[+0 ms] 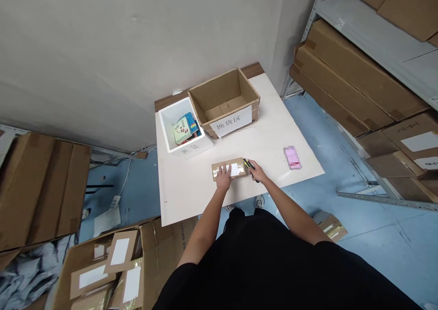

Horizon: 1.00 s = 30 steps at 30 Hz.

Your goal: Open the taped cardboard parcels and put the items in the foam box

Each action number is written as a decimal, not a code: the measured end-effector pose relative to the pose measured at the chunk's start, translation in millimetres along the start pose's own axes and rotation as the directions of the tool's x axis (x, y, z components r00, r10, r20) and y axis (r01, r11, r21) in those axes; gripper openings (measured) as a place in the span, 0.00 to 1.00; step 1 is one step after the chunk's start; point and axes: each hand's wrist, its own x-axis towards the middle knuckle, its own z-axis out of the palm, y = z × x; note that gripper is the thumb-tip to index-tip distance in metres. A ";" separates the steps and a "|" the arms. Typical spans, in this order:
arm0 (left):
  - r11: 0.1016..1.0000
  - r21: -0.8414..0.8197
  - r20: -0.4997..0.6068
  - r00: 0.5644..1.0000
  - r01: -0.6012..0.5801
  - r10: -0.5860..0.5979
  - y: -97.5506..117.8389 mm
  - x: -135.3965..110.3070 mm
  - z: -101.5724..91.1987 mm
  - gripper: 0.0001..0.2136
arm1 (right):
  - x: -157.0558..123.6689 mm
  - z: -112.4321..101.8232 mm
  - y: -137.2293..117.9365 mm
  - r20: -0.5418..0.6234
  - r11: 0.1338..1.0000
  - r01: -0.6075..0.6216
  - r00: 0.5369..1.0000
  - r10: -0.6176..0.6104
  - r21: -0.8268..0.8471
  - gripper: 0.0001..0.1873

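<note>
A small brown cardboard box (242,169) with a white label and shiny tape lies flat near the table's front edge. My left hand (224,178) presses on its top with the fingers spread. In my right hand (258,172) is a box cutter (251,166) with a black and yellow-green body. Its front end meets the box's right end; whether the blade is in the tape cannot be made out. My right fingers are wrapped round the cutter.
Behind stand a white foam bin (167,123) holding several colourful packs and an open cardboard box (224,84) with a handwritten sign. A blurred pink item (292,157) lies right on the white table (191,187). A large carton (148,250) of parcels is lower left; shelves flank the table.
</note>
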 end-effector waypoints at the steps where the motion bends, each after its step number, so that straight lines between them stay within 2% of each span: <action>1: 1.000 0.001 -0.002 1.000 -0.001 0.001 -0.2 0.4 0.2 0.39 | -0.6 0.0 1.1 0.004 1.000 -0.001 1.000 0.001 0.017 0.30; 9: 1.000 -0.008 -0.029 0.999 -0.017 0.017 -3.6 5.2 9.3 0.40 | 0.6 0.2 10.4 0.064 0.989 -0.010 0.998 0.000 0.149 0.29; 13: 0.998 0.056 -0.041 0.999 -0.024 0.027 -5.9 8.4 16.8 0.38 | 1.0 -1.0 14.4 0.088 0.979 -0.036 0.996 0.019 0.199 0.29; 20: 0.995 0.093 -0.060 0.998 -0.023 0.029 -9.5 14.6 26.3 0.38 | -14.8 -9.8 21.2 0.168 0.976 -0.058 0.986 0.022 0.210 0.27; 24: 0.997 0.081 -0.057 0.998 -0.010 0.014 -7.0 13.4 22.4 0.38 | -24.3 -24.5 29.4 0.246 0.986 -0.084 0.968 0.046 0.146 0.28; 26: 0.997 0.079 -0.052 0.998 -0.014 0.019 -8.7 13.8 14.6 0.38 | -27.6 -28.2 35.3 0.201 0.986 -0.067 0.979 0.036 0.151 0.28; 28: 0.996 0.065 -0.051 0.997 -0.059 0.063 -15.4 16.2 3.1 0.36 | -27.8 -23.2 39.3 0.053 0.983 -0.032 0.998 0.023 0.180 0.31; 30: 0.993 0.036 -0.048 0.992 -0.117 0.118 -26.4 20.6 -9.9 0.33 | -23.4 -7.5 38.6 -0.083 0.987 -0.013 0.996 0.026 0.160 0.37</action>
